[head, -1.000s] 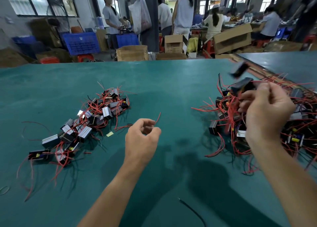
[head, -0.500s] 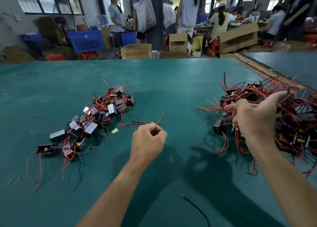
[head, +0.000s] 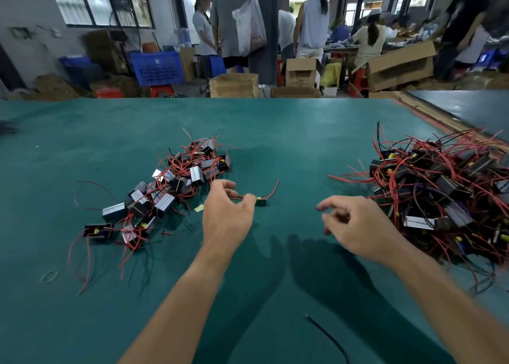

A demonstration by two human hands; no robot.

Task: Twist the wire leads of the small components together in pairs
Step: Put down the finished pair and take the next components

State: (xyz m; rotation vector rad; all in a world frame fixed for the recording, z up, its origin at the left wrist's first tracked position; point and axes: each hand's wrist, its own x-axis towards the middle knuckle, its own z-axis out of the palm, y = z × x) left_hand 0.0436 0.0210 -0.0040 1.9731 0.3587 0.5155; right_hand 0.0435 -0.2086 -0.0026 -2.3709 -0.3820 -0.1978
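Under both hands, a wide green surface (head: 275,132). Just right of the right hand (head: 358,227), a big heap of black components (head: 440,187) tangled in red and black leads. Left of the left hand (head: 227,220), a smaller heap (head: 165,193) of the same parts, several with shiny silver faces. Pinched in the left hand: the red lead of a single small component (head: 261,200), just past the fingertips, low over the surface or perhaps touching it — hard to tell. Right hand hovering, fingers loosely curled, gripping nothing. Nearer than both hands, a loose black wire (head: 327,336). Just left of the left hand — a yellow scrap (head: 199,208).
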